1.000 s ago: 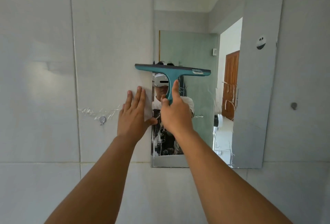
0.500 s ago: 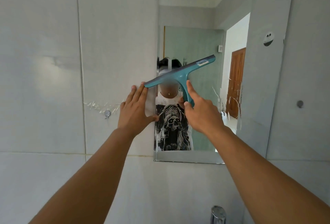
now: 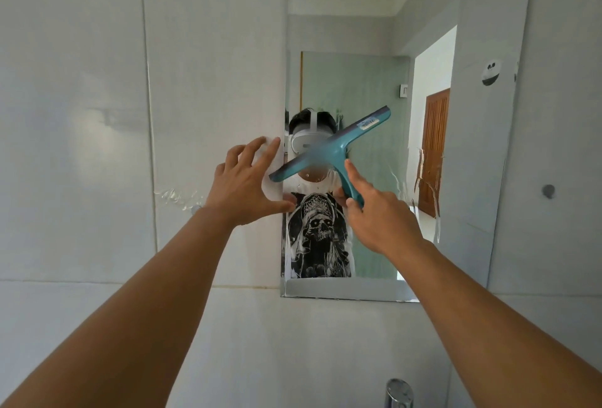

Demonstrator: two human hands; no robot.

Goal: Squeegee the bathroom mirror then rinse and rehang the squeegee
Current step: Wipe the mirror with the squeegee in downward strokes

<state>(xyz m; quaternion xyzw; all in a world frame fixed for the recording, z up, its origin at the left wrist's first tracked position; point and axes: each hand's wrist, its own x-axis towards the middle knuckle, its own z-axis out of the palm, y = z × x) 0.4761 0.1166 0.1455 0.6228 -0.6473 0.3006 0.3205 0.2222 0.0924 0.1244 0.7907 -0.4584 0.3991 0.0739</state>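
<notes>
Squeegee (image 3: 329,150) handle sits pinched in the right hand (image 3: 381,212), forefinger extended along it. Its blade slants, low end just beside the left hand's spread fingers (image 3: 257,153), high end up-right over the mirror (image 3: 472,114). Whether rubber touches glass is unclear. Streaks remain right; a tap (image 3: 399,391) is cut off below.
</notes>
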